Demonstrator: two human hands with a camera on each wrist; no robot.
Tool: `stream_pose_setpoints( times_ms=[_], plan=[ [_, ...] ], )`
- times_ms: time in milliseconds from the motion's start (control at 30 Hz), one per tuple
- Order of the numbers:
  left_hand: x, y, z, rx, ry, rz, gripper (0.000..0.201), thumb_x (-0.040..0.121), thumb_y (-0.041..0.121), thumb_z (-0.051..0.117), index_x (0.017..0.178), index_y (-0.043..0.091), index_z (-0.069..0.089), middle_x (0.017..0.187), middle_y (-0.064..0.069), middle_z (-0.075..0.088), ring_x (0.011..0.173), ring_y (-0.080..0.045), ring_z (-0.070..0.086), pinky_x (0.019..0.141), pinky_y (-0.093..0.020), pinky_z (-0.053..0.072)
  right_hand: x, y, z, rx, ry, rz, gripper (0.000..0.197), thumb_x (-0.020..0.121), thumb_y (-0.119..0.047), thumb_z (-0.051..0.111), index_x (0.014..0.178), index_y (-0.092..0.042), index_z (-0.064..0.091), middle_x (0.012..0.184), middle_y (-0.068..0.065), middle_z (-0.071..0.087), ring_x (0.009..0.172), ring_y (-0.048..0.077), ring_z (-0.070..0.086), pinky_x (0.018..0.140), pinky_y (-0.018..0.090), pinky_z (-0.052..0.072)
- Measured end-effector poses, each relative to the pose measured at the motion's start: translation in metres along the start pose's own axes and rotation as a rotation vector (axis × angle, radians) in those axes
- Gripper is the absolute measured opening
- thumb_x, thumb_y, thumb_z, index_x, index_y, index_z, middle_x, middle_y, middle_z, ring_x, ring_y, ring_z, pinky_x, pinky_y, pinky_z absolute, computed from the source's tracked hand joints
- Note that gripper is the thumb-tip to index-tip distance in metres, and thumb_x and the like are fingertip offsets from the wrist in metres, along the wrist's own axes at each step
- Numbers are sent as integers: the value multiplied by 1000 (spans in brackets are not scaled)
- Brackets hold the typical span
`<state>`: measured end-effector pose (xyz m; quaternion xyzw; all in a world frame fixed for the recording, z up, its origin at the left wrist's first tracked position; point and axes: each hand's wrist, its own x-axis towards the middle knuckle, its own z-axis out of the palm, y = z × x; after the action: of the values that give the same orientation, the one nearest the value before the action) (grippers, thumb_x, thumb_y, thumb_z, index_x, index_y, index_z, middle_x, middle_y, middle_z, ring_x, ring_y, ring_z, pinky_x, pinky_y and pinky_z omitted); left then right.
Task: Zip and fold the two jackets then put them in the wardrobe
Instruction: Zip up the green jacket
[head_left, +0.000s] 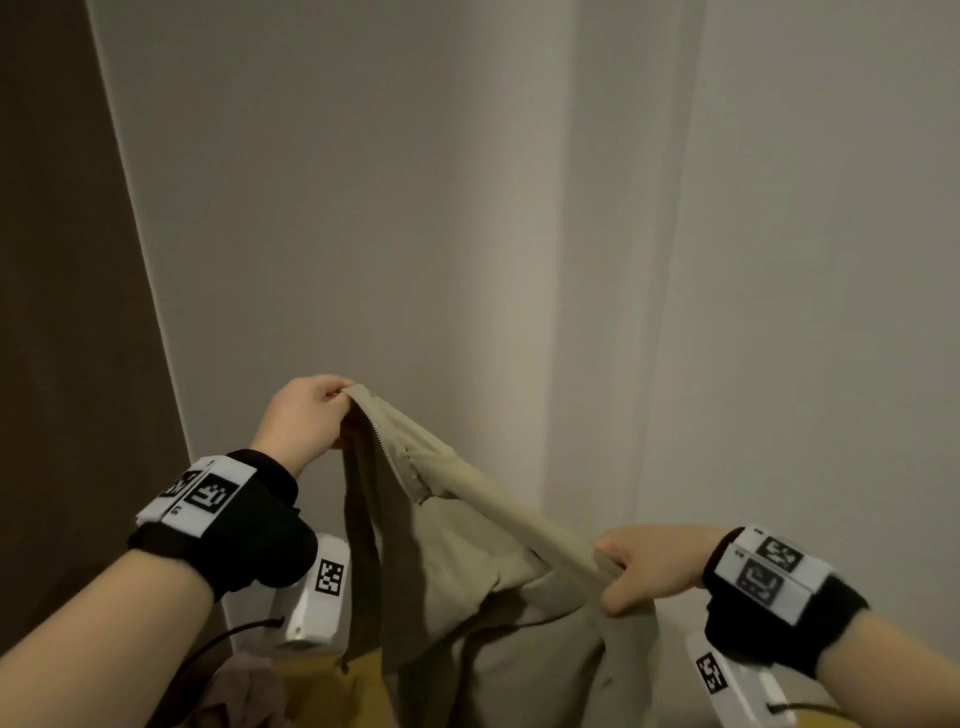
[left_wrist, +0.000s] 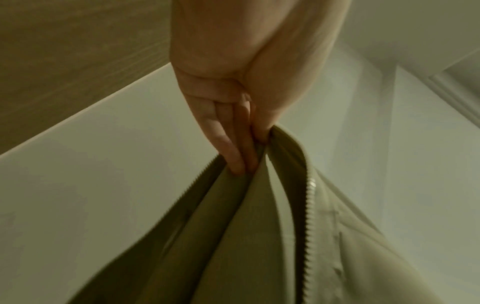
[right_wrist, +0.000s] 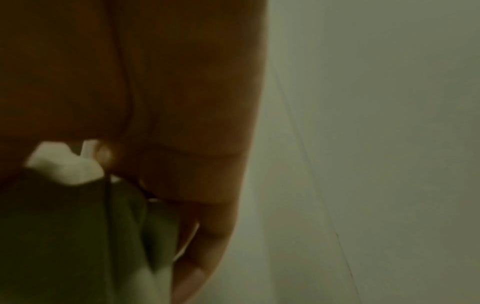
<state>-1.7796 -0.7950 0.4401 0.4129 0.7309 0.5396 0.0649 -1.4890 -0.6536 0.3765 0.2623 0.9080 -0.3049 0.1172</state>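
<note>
Left hand (head_left: 306, 415): pinches the khaki jacket (head_left: 467, 571) near its zipper (head_left: 387, 452).
Right hand (head_left: 649, 566): grips the fabric edge.
Progress: zipper seemingly undone; folding and storing remain.

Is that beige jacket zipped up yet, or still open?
Open, at least near the top: the jacket hangs between the left hand and right hand, and its zipper teeth run bare along one edge.

surface: mustard-yellow surface (head_left: 322, 691) at the bottom edge, kind unclear
on it: crumpled pinkish-beige cloth (head_left: 244, 691); jacket's lower part hides the rest
</note>
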Motion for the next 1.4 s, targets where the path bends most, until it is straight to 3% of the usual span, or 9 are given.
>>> stream_pose_setpoints(
  times_ms=[200,367,467,600,767,933,1067,1267,1400],
  plan=[
    [0,-14,21,66,27,129,31,97,15,43,127,17,49,120,-7,60,113,-23,55,95,-37,45,-1,-5,29,541,125,-49,18,71,-8,52,63,-20,64,70,-2,61,68,11,53,69,24,43],
    [-20,-22,55,10,-490,203,91,90,7,56,139,51,-6,148,-5,35,140,-12,27,114,-35,29,5,-22,41,877,167,-143,26,87,6,44,89,-6,67,96,13,63,86,20,58,77,24,47],
    [-35,-31,73,190,-713,202,89,87,14,63,141,45,0,150,2,34,139,-6,28,107,-21,32,4,-27,41,993,237,-163,25,90,4,44,92,-9,66,92,8,69,86,18,63,80,27,50],
    [-58,-45,85,336,-1010,58,87,83,37,67,148,38,10,142,5,46,123,-8,48,108,-29,38,2,-29,44,1126,337,-177,19,94,-8,48,101,-15,63,92,3,74,89,16,68,81,29,55],
    [-79,-49,91,201,-904,-21,70,87,53,53,146,33,19,122,12,56,102,-3,57,87,-16,44,3,-34,38,1278,491,-239,30,80,-33,57,109,-26,58,109,-2,68,103,13,63,88,32,51],
    [-90,-32,104,91,-793,53,38,72,62,66,95,36,52,88,11,64,73,4,62,62,-11,46,4,-51,13,1301,549,-378,61,85,-16,59,140,-25,34,131,2,55,119,17,53,106,40,40],
    [-97,-24,116,107,-764,20,78,57,71,71,122,37,45,114,18,63,98,4,61,89,-20,50,5,-71,-2,1154,659,-502,43,90,-4,56,113,-39,47,118,-9,60,107,2,59,91,24,49],
    [-91,-40,128,486,-498,30,33,95,34,47,124,19,53,124,-7,61,112,-24,57,89,-29,47,5,-68,-7,1100,796,-494,48,93,0,48,126,-32,36,126,-2,54,117,14,53,103,35,42],
    [-72,-46,103,408,-274,-4,17,95,16,41,98,13,58,100,-12,64,93,-31,61,74,-35,49,0,-44,-11,1043,1055,-307,15,91,2,47,98,-8,55,107,22,61,96,20,59,93,44,49]
  ],
)
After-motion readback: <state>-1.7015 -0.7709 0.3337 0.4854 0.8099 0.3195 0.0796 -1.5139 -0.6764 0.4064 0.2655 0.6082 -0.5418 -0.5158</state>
